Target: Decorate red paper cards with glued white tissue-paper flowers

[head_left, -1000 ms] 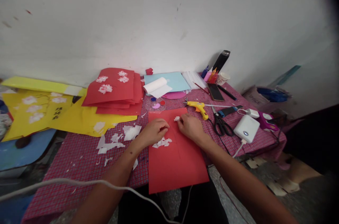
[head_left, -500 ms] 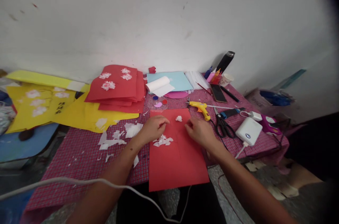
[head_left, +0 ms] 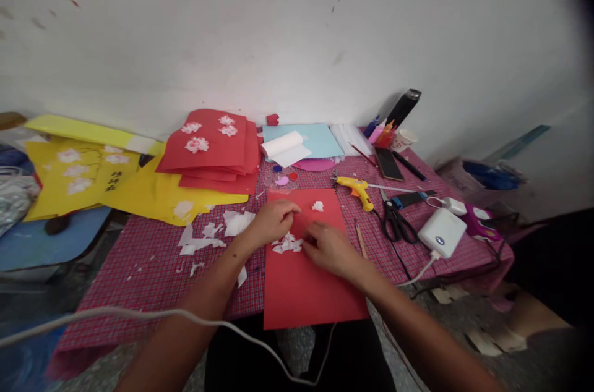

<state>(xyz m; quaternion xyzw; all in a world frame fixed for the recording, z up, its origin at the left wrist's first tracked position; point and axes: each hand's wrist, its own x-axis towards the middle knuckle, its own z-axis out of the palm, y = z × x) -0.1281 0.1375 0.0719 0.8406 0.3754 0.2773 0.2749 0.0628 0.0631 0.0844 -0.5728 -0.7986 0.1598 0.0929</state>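
Note:
A red sheet of paper [head_left: 310, 293] lies in front of me at the table's edge. Near its top sits a small crumpled white paper flower [head_left: 318, 206]. A little heap of torn white paper scraps [head_left: 286, 243] rests at the sheet's left side. Above the heap, my left hand [head_left: 273, 222] holds its thumb and fingers pinched together; what is between them is too small to make out. My right hand [head_left: 327, 247] is over the sheet just right of the heap, fingers bent and slightly apart, their tips beside the scraps.
Beyond the sheet are a paint palette [head_left: 281, 178] and a white paper roll [head_left: 282, 144]. To the right lie a yellow glue gun [head_left: 355, 188], scissors [head_left: 396, 222] and a white power box [head_left: 442, 232]. Red cards with flowers [head_left: 204, 151] are stacked left. A white cable [head_left: 185, 316] crosses in front.
My right hand has moved left and down from beside the white flower to the scrap heap, uncovering a pencil-like stick on the right. My left hand stays pinched above the heap.

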